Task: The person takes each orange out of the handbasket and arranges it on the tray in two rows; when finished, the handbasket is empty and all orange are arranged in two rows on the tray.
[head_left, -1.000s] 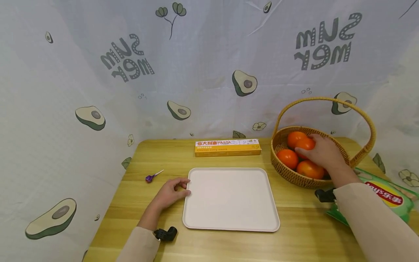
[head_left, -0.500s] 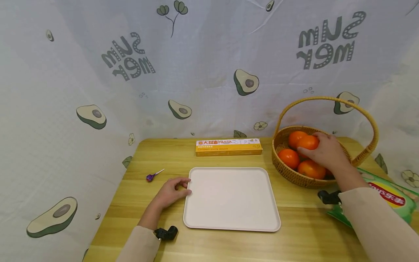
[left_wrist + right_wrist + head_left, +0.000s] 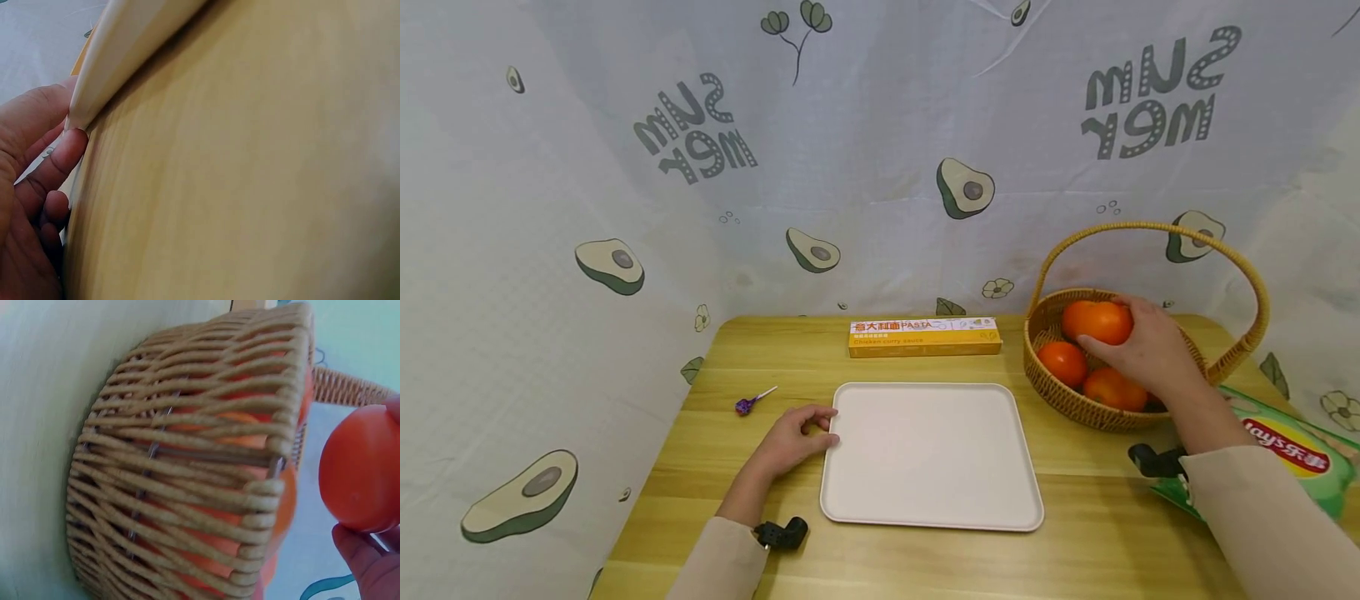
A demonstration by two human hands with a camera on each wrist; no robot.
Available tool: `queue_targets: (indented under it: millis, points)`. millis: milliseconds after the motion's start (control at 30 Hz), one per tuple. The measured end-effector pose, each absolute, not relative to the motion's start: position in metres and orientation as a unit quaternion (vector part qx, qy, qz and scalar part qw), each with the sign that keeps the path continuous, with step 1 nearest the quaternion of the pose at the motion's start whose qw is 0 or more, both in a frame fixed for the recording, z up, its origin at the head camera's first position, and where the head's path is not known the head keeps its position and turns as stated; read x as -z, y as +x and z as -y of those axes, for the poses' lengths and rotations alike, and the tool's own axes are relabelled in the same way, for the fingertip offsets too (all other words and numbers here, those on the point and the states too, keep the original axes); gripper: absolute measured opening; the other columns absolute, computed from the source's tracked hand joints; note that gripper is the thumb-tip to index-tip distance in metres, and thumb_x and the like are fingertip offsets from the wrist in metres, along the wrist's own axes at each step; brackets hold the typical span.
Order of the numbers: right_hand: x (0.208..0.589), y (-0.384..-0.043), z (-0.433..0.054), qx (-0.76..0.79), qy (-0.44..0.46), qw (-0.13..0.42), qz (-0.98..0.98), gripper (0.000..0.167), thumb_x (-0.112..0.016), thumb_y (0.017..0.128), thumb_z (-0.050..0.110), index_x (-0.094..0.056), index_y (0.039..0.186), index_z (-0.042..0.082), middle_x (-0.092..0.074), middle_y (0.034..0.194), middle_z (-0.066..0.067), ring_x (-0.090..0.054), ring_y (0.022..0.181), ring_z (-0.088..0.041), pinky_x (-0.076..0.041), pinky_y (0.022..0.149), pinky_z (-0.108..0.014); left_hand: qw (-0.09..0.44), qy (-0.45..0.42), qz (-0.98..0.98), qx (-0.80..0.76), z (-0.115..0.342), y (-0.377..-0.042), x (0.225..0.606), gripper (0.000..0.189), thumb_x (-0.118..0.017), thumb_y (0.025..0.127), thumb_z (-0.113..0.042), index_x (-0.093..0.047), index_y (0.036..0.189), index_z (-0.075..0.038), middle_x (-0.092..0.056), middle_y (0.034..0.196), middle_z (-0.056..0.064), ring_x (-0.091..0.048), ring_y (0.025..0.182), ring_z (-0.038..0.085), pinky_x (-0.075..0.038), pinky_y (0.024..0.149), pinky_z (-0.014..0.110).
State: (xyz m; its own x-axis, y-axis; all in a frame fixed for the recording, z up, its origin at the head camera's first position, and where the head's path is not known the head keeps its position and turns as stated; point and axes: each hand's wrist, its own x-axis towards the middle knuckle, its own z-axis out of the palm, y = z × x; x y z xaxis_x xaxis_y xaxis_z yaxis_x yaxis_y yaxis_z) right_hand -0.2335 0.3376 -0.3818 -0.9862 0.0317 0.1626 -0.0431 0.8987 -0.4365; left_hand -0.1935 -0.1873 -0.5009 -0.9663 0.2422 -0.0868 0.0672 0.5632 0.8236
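My right hand [image 3: 1150, 350] holds a round orange-red tomato [image 3: 1109, 323] above the wicker basket [image 3: 1067, 408]. In the right wrist view this tomato [image 3: 362, 469] is up past the basket's rim, gripped by thumb and fingers. Several more tomatoes, one of them [image 3: 1063, 363] at the basket's left side, lie inside. My left hand [image 3: 790, 440] is at the left edge of the white rectangular tray [image 3: 932, 458]. The left wrist view has the fingertips [image 3: 75, 142] pinching the tray's rim [image 3: 94, 94], which is close over the wooden table.
A yellow pasta box [image 3: 923, 338] lies behind the tray. A purple lollipop [image 3: 745, 407] is left of it. A green chip bag [image 3: 1292, 442] lies at the right, partly under the right forearm. The basket's tall handle [image 3: 1150, 225] arches over the tomatoes.
The tomato in my right hand has risen slightly from among the others and now overlaps the one behind it. The left hand and tray have stayed put.
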Motion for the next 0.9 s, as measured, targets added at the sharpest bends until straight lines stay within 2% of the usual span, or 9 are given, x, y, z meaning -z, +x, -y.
queue_targets:
  millis: [367, 633, 900]
  points:
    - [0.371, -0.221, -0.316, -0.248, 0.005, 0.087, 0.965, 0.100, -0.071, 0.089, 0.058, -0.027, 0.155, -0.004, -0.037, 0.146, -0.038, -0.040, 0.123, -0.056, -0.038, 0.096, -0.074, 0.089, 0.082, -0.879, -0.462, 0.187, -0.192, 0.503, 0.035, -0.081, 0.087, -0.021, -0.073, 0.121, -0.015, -0.069, 0.101, -0.002, -0.052, 0.094, 0.015, -0.041, 0.083, 0.029]
    - [0.372, -0.213, -0.292, -0.278, 0.028, 0.097, 0.955, 0.089, -0.078, 0.087, 0.049, -0.035, 0.149, 0.002, -0.048, 0.140, -0.033, -0.053, 0.114, -0.051, -0.047, 0.088, -0.066, 0.091, 0.075, -0.880, -0.461, 0.188, -0.192, 0.503, 0.035, -0.081, 0.087, -0.021, -0.073, 0.121, -0.016, -0.069, 0.100, -0.003, -0.052, 0.093, 0.014, -0.040, 0.083, 0.028]
    - [0.370, -0.205, -0.266, -0.322, 0.058, 0.094, 0.940, 0.089, -0.081, 0.086, 0.040, -0.033, 0.152, 0.003, -0.043, 0.148, -0.028, -0.052, 0.123, -0.049, -0.048, 0.096, -0.067, 0.089, 0.080, -0.879, -0.461, 0.188, -0.193, 0.503, 0.035, -0.081, 0.087, -0.021, -0.073, 0.121, -0.015, -0.070, 0.100, -0.003, -0.051, 0.093, 0.015, -0.039, 0.083, 0.029]
